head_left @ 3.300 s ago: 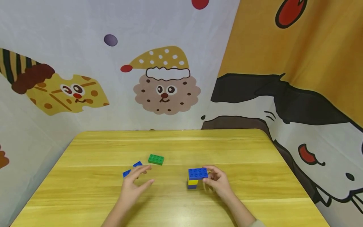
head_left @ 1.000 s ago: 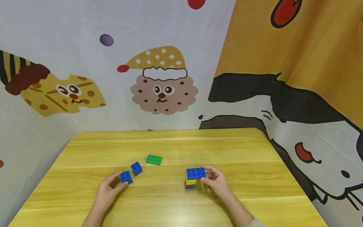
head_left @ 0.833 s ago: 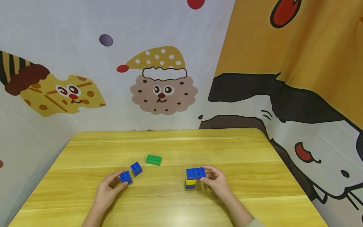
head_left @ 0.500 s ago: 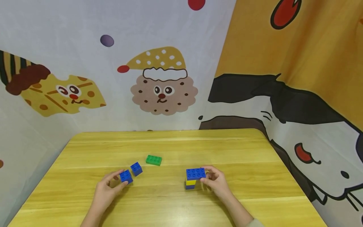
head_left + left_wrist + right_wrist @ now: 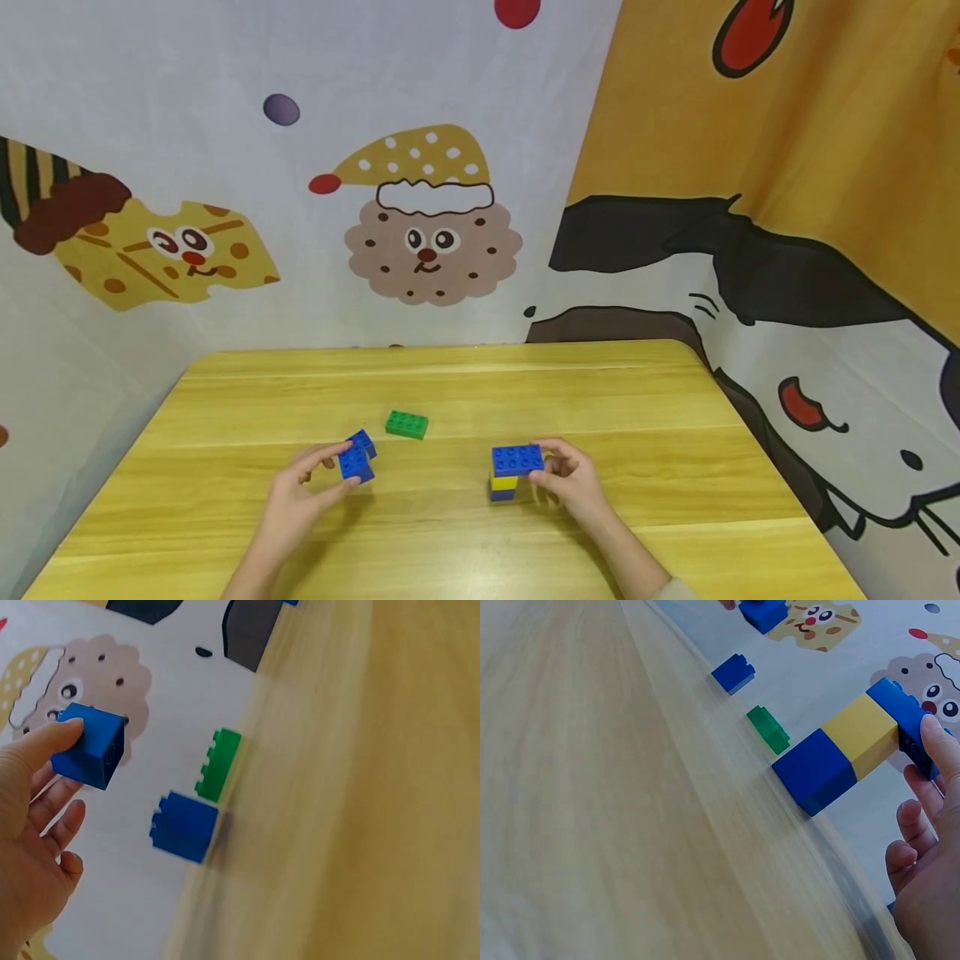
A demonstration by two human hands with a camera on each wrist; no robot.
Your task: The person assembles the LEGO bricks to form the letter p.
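Note:
My left hand (image 5: pixel 294 496) pinches a small blue building block (image 5: pixel 356 465) between thumb and fingers. In the left wrist view that block (image 5: pixel 91 746) is raised off the table. Behind it, partly covered in the head view, a second small blue block (image 5: pixel 185 827) stands on the table. My right hand (image 5: pixel 573 483) grips the right end of a long blue block (image 5: pixel 517 458) that tops a short stack. Below it come a yellow block (image 5: pixel 861 736) and a dark blue block (image 5: pixel 815 772), which rests on the table. The long block juts out to the right past the yellow one.
A flat green block (image 5: pixel 407 424) lies on the wooden table (image 5: pixel 450 550) between the two hands, farther back. Behind the table hangs a cloth (image 5: pixel 435 67) printed with cartoon figures.
The left hand first came back to the nearer small blue block and took hold of it. Now it has lifted that block and shifted it right. The right hand has kept its grip on the stack.

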